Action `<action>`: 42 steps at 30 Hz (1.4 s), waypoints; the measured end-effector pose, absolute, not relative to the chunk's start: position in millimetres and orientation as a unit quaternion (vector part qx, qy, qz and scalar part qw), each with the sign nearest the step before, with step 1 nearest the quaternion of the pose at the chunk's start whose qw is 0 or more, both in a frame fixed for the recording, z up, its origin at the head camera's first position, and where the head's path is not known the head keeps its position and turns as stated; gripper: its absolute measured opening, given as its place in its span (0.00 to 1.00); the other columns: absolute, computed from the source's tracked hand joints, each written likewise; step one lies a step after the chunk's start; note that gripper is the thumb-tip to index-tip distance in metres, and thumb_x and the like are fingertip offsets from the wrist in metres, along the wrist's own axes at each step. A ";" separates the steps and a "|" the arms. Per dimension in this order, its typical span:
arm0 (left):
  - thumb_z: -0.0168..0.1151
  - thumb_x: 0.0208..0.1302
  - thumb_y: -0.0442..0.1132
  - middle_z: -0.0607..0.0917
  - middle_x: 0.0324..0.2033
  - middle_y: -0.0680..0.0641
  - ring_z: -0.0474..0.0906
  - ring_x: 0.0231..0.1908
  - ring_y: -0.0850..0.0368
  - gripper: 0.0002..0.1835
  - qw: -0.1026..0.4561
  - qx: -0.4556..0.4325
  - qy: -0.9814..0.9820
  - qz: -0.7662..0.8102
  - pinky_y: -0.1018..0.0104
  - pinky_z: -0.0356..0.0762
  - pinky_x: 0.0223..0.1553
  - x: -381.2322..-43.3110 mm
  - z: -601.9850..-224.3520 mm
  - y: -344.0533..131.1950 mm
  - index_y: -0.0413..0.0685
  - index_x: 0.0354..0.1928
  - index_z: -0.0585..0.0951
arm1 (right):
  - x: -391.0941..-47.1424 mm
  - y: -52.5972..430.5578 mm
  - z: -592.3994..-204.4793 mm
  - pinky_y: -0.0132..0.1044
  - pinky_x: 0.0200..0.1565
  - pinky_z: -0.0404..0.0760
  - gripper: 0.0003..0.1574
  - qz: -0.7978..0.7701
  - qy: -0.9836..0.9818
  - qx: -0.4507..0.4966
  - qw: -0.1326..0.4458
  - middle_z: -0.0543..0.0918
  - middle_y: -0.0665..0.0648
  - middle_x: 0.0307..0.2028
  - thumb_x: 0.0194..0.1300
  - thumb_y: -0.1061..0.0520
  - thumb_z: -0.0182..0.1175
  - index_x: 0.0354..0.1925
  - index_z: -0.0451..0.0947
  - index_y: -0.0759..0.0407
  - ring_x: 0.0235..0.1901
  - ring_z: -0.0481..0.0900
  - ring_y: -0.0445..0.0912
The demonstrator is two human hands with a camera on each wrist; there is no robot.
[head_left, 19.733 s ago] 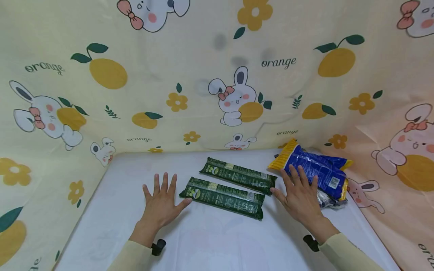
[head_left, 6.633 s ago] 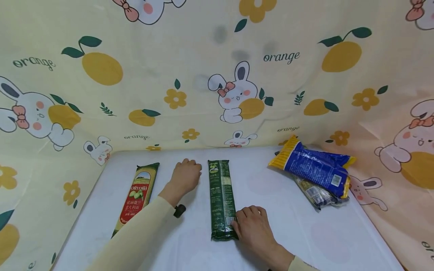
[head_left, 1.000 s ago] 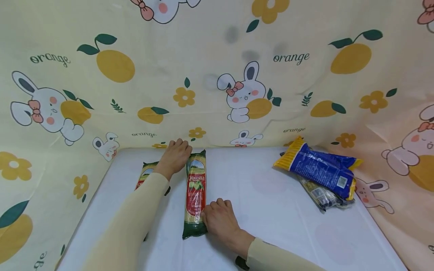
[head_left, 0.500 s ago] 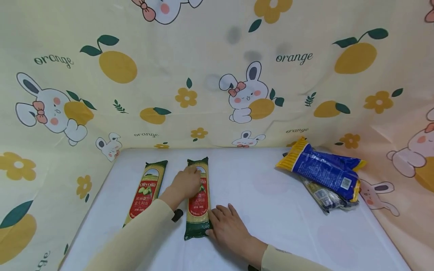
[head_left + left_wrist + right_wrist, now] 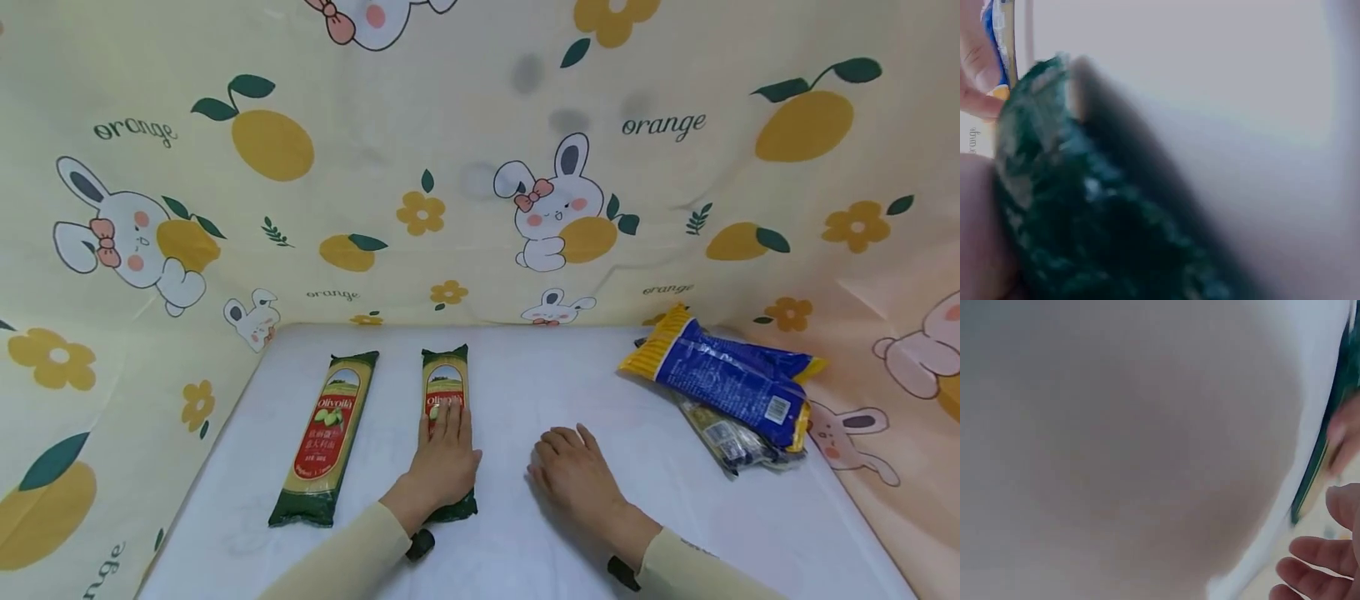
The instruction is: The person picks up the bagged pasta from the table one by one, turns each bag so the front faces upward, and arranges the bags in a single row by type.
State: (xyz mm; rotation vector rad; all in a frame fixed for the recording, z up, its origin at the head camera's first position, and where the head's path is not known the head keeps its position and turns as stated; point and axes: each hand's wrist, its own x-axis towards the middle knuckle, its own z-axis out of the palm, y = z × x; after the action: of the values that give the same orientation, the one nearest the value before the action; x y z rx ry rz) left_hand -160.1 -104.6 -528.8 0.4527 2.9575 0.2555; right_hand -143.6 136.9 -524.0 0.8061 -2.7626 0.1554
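Note:
Two packs of Olivoilà spaghetti lie face up on the white table, their red labels showing. My left hand [image 5: 446, 458] rests flat on the right spaghetti pack [image 5: 446, 379], fingers straight and pointing away from me, covering its lower label. The dark green wrapper end [image 5: 1085, 206] of this pack fills much of the left wrist view, blurred. The left spaghetti pack [image 5: 326, 433] lies untouched, slightly slanted. To the right of both packs, my right hand [image 5: 577, 475] is over the table with loosely bent fingers and holds nothing; its fingertips [image 5: 1316, 581] show apart in the right wrist view.
At the back right, a blue and yellow bag [image 5: 723, 379] lies on top of a silvery clear packet [image 5: 723, 437]. A cream cloth [image 5: 465, 275] printed with rabbits and oranges hangs behind and beside the white table [image 5: 540, 375].
Both packs have gone from lying crosswise, green backs up, to lengthwise, labels up. In the last second my right hand let go and moved right; my left slid nearer and flattened on the pack.

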 end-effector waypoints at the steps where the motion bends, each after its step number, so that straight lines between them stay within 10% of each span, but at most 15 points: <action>1: 0.54 0.80 0.51 0.55 0.81 0.31 0.46 0.82 0.32 0.40 0.061 0.156 0.983 0.080 0.28 0.46 0.77 -159.7 -530.7 -105.6 0.32 0.81 0.56 | -149.4 146.1 -522.4 0.67 0.66 0.73 0.19 0.056 -0.953 0.266 0.133 0.87 0.60 0.53 0.72 0.48 0.68 0.49 0.85 0.63 0.59 0.81 0.58; 14: 0.56 0.79 0.48 0.55 0.82 0.35 0.46 0.83 0.36 0.38 0.055 0.166 0.983 0.058 0.30 0.45 0.78 -159.8 -532.7 -147.2 0.35 0.82 0.58 | -222.3 300.3 -486.2 0.73 0.69 0.62 0.31 0.054 -0.978 0.095 0.177 0.76 0.77 0.63 0.77 0.51 0.61 0.64 0.73 0.75 0.65 0.70 0.73; 23: 0.57 0.79 0.47 0.56 0.82 0.36 0.46 0.83 0.35 0.38 0.062 0.157 0.984 0.051 0.31 0.44 0.78 -158.0 -526.5 -192.0 0.36 0.81 0.59 | -243.5 373.2 -484.7 0.79 0.72 0.37 0.59 0.080 -0.991 -0.003 0.103 0.48 0.81 0.78 0.79 0.28 0.47 0.82 0.43 0.70 0.75 0.48 0.79; 42: 0.59 0.78 0.52 0.54 0.83 0.38 0.46 0.83 0.36 0.41 0.064 0.141 0.986 0.062 0.32 0.43 0.79 -154.0 -530.3 -211.6 0.39 0.82 0.59 | -257.0 324.5 -510.3 0.71 0.73 0.19 0.66 0.075 -0.996 0.054 0.003 0.42 0.78 0.81 0.78 0.21 0.35 0.82 0.37 0.75 0.81 0.37 0.72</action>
State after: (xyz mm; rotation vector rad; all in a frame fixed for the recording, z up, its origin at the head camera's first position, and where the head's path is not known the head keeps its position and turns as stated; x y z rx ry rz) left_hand -154.0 -211.6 -530.3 0.4264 2.9770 0.1859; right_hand -257.0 324.5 -510.3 0.1707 -3.1219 0.2357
